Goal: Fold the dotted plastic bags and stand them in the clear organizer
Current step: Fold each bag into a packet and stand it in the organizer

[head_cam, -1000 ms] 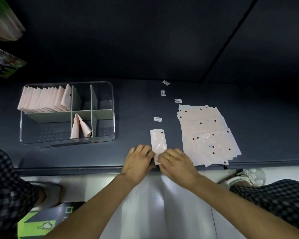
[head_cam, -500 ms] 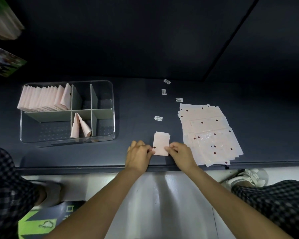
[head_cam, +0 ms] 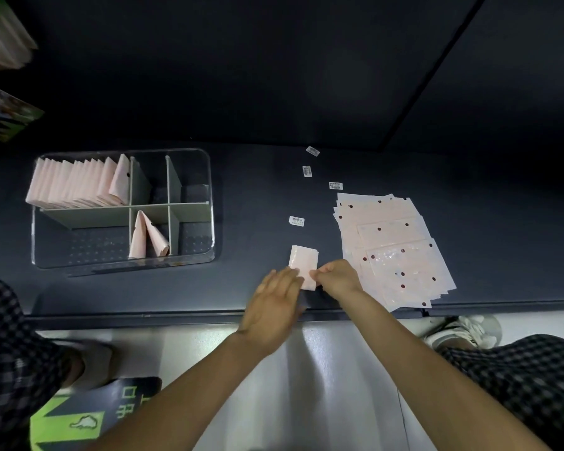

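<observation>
Mid-fold: right hand [head_cam: 337,277] pinches the folded bag [head_cam: 303,262], left hand [head_cam: 275,299] flat beside it; next, stand it in the organizer [head_cam: 189,255], left.

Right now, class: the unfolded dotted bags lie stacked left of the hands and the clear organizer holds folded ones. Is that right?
Not quite. The head view shows the stack of unfolded dotted bags right of the hands, not left. The clear organizer, which sits left of them, does hold folded bags.
</observation>
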A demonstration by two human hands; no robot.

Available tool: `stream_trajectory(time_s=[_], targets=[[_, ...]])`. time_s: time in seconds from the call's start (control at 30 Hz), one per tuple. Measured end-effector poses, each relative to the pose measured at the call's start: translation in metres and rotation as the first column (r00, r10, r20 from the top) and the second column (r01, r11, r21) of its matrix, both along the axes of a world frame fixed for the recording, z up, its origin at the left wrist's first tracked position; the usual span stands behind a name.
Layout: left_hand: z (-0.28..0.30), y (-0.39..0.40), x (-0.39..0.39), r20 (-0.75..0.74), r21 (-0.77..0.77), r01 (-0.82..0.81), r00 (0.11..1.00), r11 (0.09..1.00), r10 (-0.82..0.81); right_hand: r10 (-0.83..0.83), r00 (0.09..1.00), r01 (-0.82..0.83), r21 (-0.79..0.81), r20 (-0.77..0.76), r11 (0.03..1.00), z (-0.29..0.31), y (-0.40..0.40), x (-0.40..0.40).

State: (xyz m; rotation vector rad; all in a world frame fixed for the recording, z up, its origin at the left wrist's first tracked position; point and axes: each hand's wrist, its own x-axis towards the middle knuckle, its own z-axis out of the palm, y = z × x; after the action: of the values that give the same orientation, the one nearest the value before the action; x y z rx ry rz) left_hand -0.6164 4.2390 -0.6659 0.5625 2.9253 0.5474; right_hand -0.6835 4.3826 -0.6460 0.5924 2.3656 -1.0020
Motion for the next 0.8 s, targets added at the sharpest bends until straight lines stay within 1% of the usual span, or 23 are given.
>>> stream_trajectory(time_s=[0.03,0.1,0.23,0.27,0.3,0.33,0.37,0.4,0.43,0.47,0.53,0.57,0.63,0.67,0.7,0.73,0.77,0.8], targets=[[-0.003,0.000,0.006,0.020,-0.074,0.071,0.997,0.995,-0.070,-0.007,1.000,0.007,-0.007,0.002,1.000,0.000,0.000,0.000],[-0.009,-0.003,0.012,0.060,-0.179,0.128,0.991,0.975,-0.119,-0.014,1.000,0.014,-0.011,0.012,1.000,0.001,-0.001,-0.001],[-0.009,-0.009,0.010,0.120,-0.244,0.185,0.980,0.952,-0.159,-0.015,0.999,0.016,-0.027,0.040,1.000,0.002,-0.003,0.000],[-0.009,-0.009,0.009,0.129,-0.257,0.199,0.977,0.946,-0.171,-0.006,1.000,0.006,0.005,0.016,1.000,0.002,-0.004,0.001],[-0.008,-0.009,0.008,0.141,-0.269,0.213,0.973,0.939,-0.181,0.003,0.998,0.001,0.079,-0.055,0.997,0.003,-0.005,0.002],[-0.008,-0.008,0.008,0.154,-0.280,0.225,0.970,0.933,-0.188,0.003,0.985,0.023,0.149,-0.171,0.989,0.005,-0.006,0.003],[-0.007,-0.008,0.008,0.166,-0.289,0.231,0.968,0.929,-0.189,-0.010,0.952,0.060,0.155,-0.307,0.986,0.006,-0.008,0.004],[-0.007,-0.007,0.008,0.172,-0.295,0.231,0.967,0.927,-0.187,-0.038,0.917,0.076,0.080,-0.397,0.994,0.007,-0.010,0.005],[-0.007,-0.006,0.008,0.173,-0.297,0.229,0.968,0.927,-0.184,-0.081,0.908,0.062,-0.058,-0.411,0.996,0.007,-0.014,0.004],[-0.006,-0.005,0.008,0.175,-0.296,0.230,0.967,0.927,-0.184,-0.108,0.929,0.032,-0.216,-0.354,0.976,0.007,-0.018,0.004],[-0.006,-0.004,0.008,0.187,-0.292,0.239,0.964,0.926,-0.190,-0.102,0.982,0.014,-0.481,-0.158,0.877,0.007,-0.026,0.003],[-0.005,-0.003,0.009,0.191,-0.292,0.244,0.962,0.925,-0.193,-0.108,0.991,0.043,-0.556,-0.084,0.830,0.006,-0.028,0.002],[-0.005,-0.002,0.009,0.187,-0.289,0.243,0.963,0.926,-0.194,-0.194,0.981,0.139,-0.627,-0.020,0.767,0.005,-0.027,-0.006],[-0.005,-0.001,0.009,0.185,-0.283,0.237,0.964,0.929,-0.190,-0.241,0.970,0.175,-0.635,-0.019,0.753,0.005,-0.026,-0.011],[-0.005,-0.001,0.009,0.188,-0.280,0.236,0.964,0.931,-0.188,-0.255,0.966,0.171,-0.609,-0.052,0.774,0.004,-0.024,-0.017],[-0.004,-0.001,0.009,0.196,-0.282,0.241,0.962,0.929,-0.190,-0.222,0.967,0.123,-0.532,-0.127,0.838,0.003,-0.022,-0.022],[-0.004,-0.001,0.009,0.206,-0.286,0.247,0.960,0.926,-0.192,-0.135,0.966,0.034,-0.406,-0.222,0.913,0.002,-0.020,-0.027],[-0.004,-0.001,0.009,0.213,-0.288,0.250,0.958,0.924,-0.192,-0.004,0.953,-0.075,-0.252,-0.302,0.965,0.002,-0.018,-0.031]])
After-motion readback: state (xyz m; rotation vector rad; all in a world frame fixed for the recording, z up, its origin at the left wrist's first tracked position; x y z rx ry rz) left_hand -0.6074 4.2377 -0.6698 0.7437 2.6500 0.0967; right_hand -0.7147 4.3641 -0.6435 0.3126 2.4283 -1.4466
